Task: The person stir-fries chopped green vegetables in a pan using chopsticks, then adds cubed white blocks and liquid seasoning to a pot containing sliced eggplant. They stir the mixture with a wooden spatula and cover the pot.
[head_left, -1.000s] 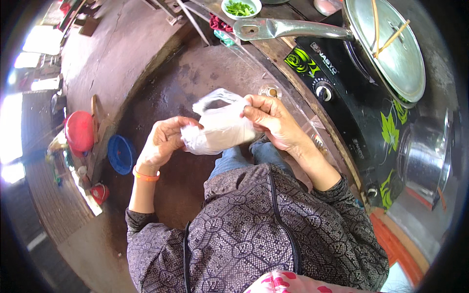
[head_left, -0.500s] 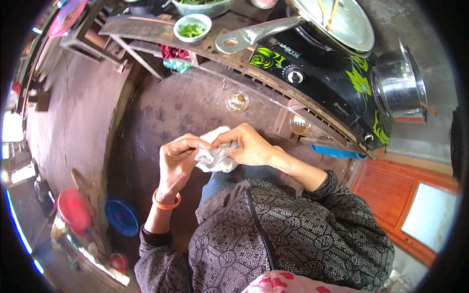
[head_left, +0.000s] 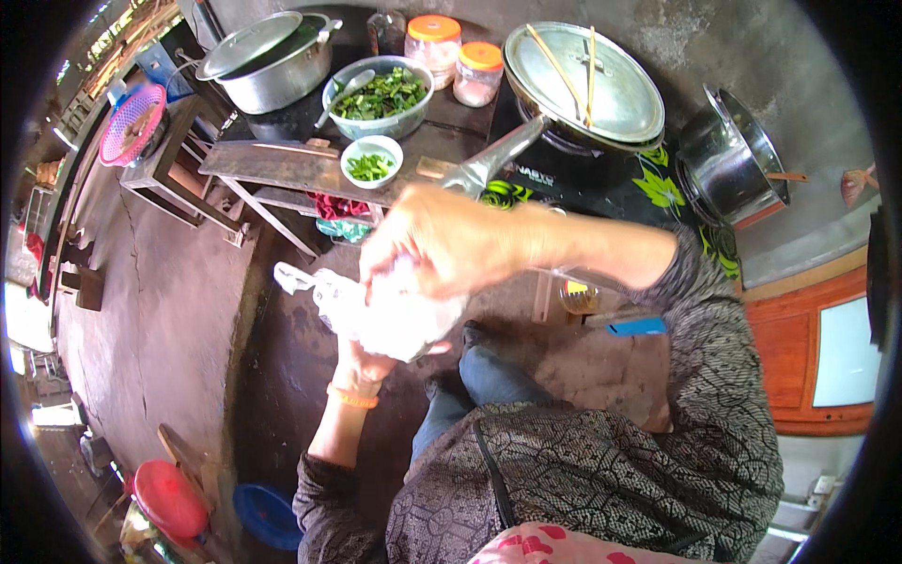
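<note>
A white plastic bag (head_left: 399,315) is held up in front of me, bulging and overexposed, with a twisted end sticking out to the left. My left hand (head_left: 362,365) grips it from below; most of its fingers are behind the bag. Over the top of the bag is my right hand (head_left: 442,240), blurred, with its fingers bent down into or against the plastic. Their tips are hidden, so whether they pinch anything does not show. What the bag contains is not visible.
Beyond my hands, a low bench holds a bowl of chopped greens (head_left: 372,162), a larger bowl of leaves (head_left: 381,103), orange-lidded jars (head_left: 477,77) and a big pot (head_left: 272,70). To the right, a lidded pan (head_left: 583,89) sits on a black gas stove (head_left: 526,179).
Both hands have lifted the bag. My right hand has gone from pinching its edge to being over its top; my left hand has moved underneath. The view has tilted up, showing more of the bench.
</note>
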Motion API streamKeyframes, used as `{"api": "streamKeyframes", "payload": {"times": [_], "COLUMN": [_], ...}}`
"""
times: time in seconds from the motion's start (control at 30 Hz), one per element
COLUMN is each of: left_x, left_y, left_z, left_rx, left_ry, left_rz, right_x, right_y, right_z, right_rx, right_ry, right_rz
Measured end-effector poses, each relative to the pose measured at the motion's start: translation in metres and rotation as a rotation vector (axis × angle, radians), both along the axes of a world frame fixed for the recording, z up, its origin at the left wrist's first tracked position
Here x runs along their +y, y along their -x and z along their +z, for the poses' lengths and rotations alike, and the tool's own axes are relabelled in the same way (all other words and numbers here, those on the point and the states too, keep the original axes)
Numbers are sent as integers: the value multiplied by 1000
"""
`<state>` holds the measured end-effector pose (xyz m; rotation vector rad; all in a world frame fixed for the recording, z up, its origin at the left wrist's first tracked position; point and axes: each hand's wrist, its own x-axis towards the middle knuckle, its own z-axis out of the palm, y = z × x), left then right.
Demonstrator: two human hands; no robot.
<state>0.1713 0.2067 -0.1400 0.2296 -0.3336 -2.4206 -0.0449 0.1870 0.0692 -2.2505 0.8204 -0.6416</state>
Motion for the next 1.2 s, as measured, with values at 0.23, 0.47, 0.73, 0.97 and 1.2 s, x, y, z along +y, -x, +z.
{"api": "streamKeyframes", "payload": {"times": [0.23, 0.47, 0.73, 0.97, 1.2], "left_x": [-100, -122, -133, -184, -217], "left_y": [126, 115, 75, 106, 192], "left_z": [49, 89, 71, 40, 16], "left_rx": [-799, -1223, -570, -293, -446], "left_ry": [949, 1127, 206, -186, 22], "left_rz": [234, 364, 482, 383, 280], "right_x": [-117, -162, -193, -240, -261], "right_y": [50, 66, 53, 83, 148], "right_z": [56, 45, 39, 31, -7], "right_rx": [303, 117, -42, 42, 396], "right_ry": [-80, -242, -449, -259, -361], "right_rz": [9, 60, 25, -43, -369]}}
